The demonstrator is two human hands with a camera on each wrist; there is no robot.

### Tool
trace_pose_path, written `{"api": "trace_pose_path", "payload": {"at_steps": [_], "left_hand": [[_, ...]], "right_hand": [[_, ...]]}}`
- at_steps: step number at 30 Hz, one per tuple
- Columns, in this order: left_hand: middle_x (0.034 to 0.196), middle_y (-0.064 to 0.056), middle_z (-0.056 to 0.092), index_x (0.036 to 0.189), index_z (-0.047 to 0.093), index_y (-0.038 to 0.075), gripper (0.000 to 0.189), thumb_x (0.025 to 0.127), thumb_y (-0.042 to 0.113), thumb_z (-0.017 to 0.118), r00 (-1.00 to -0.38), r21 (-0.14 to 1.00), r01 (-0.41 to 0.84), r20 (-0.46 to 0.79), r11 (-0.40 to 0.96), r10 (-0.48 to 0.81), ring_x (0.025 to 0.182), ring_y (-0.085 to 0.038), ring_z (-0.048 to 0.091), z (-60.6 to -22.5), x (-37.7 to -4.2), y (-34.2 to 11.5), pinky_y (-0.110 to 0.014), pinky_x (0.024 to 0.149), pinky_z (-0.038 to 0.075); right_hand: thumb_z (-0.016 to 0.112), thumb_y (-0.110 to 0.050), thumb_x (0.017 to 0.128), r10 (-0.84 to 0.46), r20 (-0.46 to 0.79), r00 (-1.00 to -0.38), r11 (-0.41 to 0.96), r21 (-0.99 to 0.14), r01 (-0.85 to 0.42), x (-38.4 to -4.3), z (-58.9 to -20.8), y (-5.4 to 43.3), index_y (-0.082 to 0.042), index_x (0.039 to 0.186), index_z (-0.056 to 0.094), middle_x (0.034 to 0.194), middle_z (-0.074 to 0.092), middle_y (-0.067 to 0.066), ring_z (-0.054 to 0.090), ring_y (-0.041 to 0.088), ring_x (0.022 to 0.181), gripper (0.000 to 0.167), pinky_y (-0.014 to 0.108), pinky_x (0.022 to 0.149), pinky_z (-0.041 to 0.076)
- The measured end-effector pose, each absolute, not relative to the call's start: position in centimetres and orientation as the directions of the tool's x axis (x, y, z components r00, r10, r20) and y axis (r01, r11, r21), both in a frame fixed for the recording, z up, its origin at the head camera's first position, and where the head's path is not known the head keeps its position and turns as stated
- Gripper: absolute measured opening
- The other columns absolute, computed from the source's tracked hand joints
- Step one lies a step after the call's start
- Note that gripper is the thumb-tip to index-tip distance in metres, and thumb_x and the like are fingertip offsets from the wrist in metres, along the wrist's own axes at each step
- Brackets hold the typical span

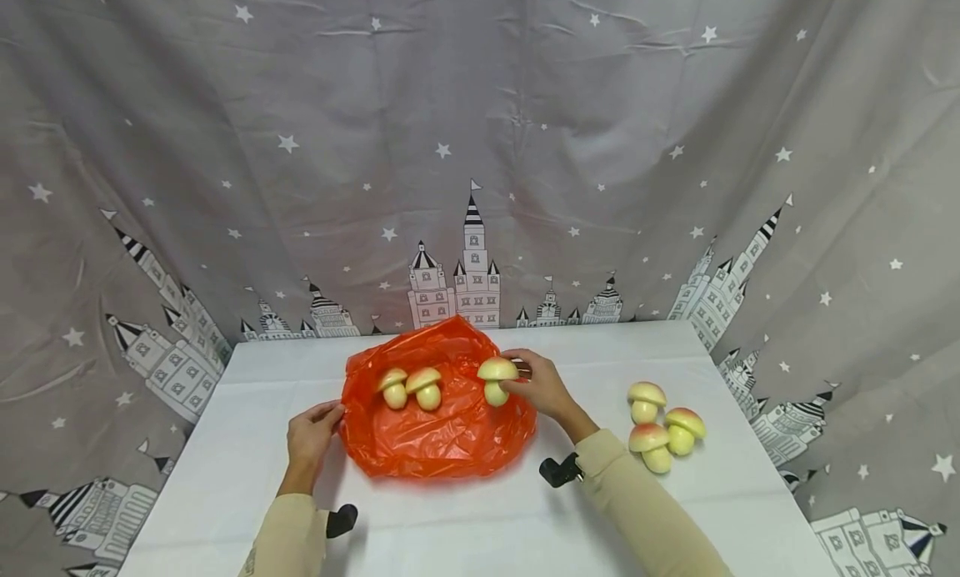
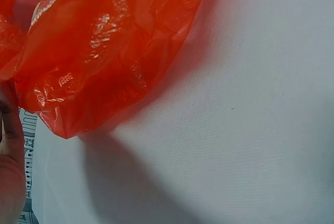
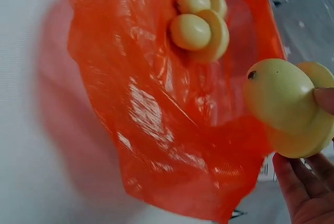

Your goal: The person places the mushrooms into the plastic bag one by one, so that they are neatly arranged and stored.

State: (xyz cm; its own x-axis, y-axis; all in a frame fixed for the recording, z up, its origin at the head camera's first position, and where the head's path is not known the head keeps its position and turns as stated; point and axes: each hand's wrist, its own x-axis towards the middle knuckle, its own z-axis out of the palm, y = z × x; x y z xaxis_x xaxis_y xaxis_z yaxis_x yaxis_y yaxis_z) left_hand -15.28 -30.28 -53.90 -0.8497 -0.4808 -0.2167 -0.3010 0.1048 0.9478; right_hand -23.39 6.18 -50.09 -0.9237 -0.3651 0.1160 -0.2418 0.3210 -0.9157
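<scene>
A red plastic bag (image 1: 442,439) lies with its mouth spread wide on the white table. Inside it, toward the left, two toy mushrooms (image 1: 426,388) with yellow caps and pale stems rest side by side. My left hand (image 1: 311,437) pinches the bag's left rim; in the left wrist view only part of that hand (image 2: 10,161) shows at the edge. With my right hand (image 1: 546,385) I hold another toy mushroom (image 1: 497,370) by its cap, over the right side of the bag's opening. Its rounded stem points toward the bag in the right wrist view, thumb on one side and fingers under the cap.
Three more toy mushrooms (image 1: 678,431), some with reddish caps, stand close together on the right of the table (image 1: 600,510). Behind the table hangs a grey curtain (image 1: 525,143) printed with stars and castles. A black wrist mount (image 1: 558,472) sticks out from my right sleeve.
</scene>
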Motion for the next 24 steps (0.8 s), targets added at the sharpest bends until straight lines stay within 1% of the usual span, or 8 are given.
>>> {"api": "trace_pose_path", "payload": {"at_steps": [3,6,9,13,16,19,24], "left_hand": [[0.087,0.004,0.067,0.122,0.059,-0.011,0.036,0.096,0.013,0.060,-0.850,0.945,-0.308,-0.221,0.111,-0.478,0.068,0.004,0.059,-53.9,-15.3,-30.2,-0.011,0.066,0.051],[0.087,0.004,0.067,0.123,0.059,-0.010,0.036,0.095,0.014,0.061,-0.851,0.944,-0.311,-0.222,0.115,-0.475,0.069,0.004,0.059,-53.8,-15.4,-30.1,-0.013,0.068,0.052],[0.088,0.004,0.066,0.123,0.059,-0.010,0.037,0.095,0.014,0.062,-0.853,0.943,-0.313,-0.225,0.116,-0.472,0.070,0.004,0.060,-53.9,-15.4,-30.2,-0.013,0.070,0.052],[0.088,0.003,0.067,0.123,0.059,-0.009,0.037,0.095,0.014,0.061,-0.848,0.938,-0.324,-0.229,0.125,-0.478,0.071,0.003,0.059,-53.8,-15.3,-30.4,-0.011,0.068,0.051],[0.089,0.003,0.067,0.123,0.058,-0.010,0.036,0.096,0.014,0.060,-0.855,0.939,-0.318,-0.224,0.132,-0.468,0.071,0.004,0.059,-53.7,-15.4,-30.3,-0.011,0.068,0.051],[0.088,0.003,0.067,0.123,0.058,-0.011,0.036,0.096,0.013,0.060,-0.862,0.943,-0.306,-0.215,0.133,-0.460,0.070,0.004,0.058,-53.5,-15.6,-30.1,-0.010,0.068,0.050],[0.085,0.004,0.067,0.122,0.059,-0.010,0.035,0.096,0.013,0.061,-0.856,0.943,-0.308,-0.214,0.130,-0.471,0.069,0.003,0.058,-53.3,-15.7,-30.0,-0.012,0.066,0.051]], "right_hand": [[0.071,-0.006,0.083,-0.413,0.154,-0.898,0.335,-0.891,-0.307,-23.4,-49.9,5.5,0.001,0.125,0.058,0.123,0.059,0.018,0.061,0.036,0.109,0.044,0.042,0.091,0.052],[0.071,-0.004,0.084,-0.434,0.175,-0.884,0.327,-0.884,-0.335,-23.5,-49.9,4.8,0.002,0.124,0.058,0.122,0.059,0.017,0.060,0.035,0.109,0.043,0.042,0.092,0.051],[0.071,-0.005,0.085,-0.445,0.169,-0.880,0.334,-0.880,-0.338,-23.5,-50.0,4.2,0.001,0.125,0.057,0.123,0.058,0.017,0.060,0.034,0.110,0.043,0.042,0.094,0.050],[0.069,-0.012,0.090,-0.481,0.145,-0.865,0.380,-0.854,-0.355,-23.7,-50.3,3.2,-0.001,0.129,0.055,0.125,0.057,0.015,0.059,0.030,0.112,0.043,0.039,0.095,0.050],[0.068,-0.014,0.090,-0.487,0.139,-0.862,0.401,-0.842,-0.362,-23.8,-50.4,2.6,-0.001,0.130,0.054,0.126,0.057,0.014,0.058,0.028,0.112,0.044,0.039,0.095,0.049],[0.067,-0.013,0.091,-0.484,0.131,-0.865,0.410,-0.840,-0.356,-23.9,-50.4,2.1,-0.002,0.132,0.053,0.128,0.056,0.014,0.056,0.028,0.113,0.045,0.041,0.096,0.048],[0.066,-0.017,0.092,-0.471,0.087,-0.878,0.453,-0.830,-0.325,-23.7,-50.2,1.2,-0.007,0.134,0.053,0.132,0.054,0.011,0.052,0.027,0.117,0.045,0.044,0.100,0.044]]}}
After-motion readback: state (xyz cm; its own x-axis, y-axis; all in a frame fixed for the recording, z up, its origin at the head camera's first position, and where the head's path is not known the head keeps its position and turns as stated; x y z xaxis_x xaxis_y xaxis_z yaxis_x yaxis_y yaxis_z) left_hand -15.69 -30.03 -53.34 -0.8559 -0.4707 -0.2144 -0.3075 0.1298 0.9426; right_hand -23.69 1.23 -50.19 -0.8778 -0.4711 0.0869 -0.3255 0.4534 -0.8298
